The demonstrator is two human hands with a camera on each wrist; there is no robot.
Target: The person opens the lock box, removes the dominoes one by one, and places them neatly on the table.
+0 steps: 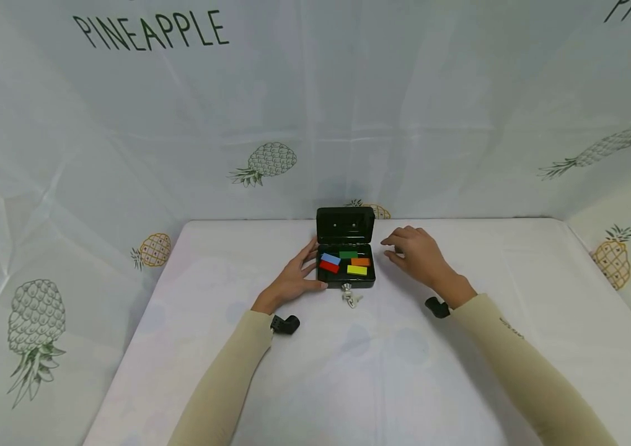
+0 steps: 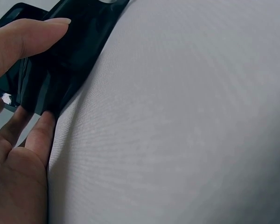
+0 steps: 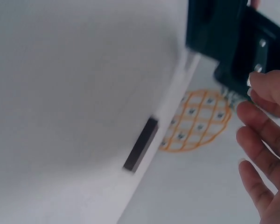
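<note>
A small black cash box (image 1: 323, 284) stands with its lid (image 1: 345, 225) raised. Inside it lie flat coloured blocks: blue (image 1: 330, 259), red (image 1: 329, 267), green (image 1: 348, 254), orange (image 1: 361, 262) and yellow (image 1: 357, 270). My left hand (image 1: 292, 277) rests against the box's left side, fingers spread, thumb at the front corner. To the right of the box hovers my right hand (image 1: 417, 253), its fingers loosely bent with nothing between them. A dark block (image 3: 141, 144) lies on the table below it, mostly hidden by the fingers in the head view.
Keys (image 1: 351, 298) hang from the lock at the box's front. The white table (image 1: 226, 248) ends just behind the box, against a cloth backdrop (image 1: 432, 93) printed with pineapples. A black wrist camera (image 1: 437, 307) sits by the right cuff, another (image 1: 285, 324) by the left.
</note>
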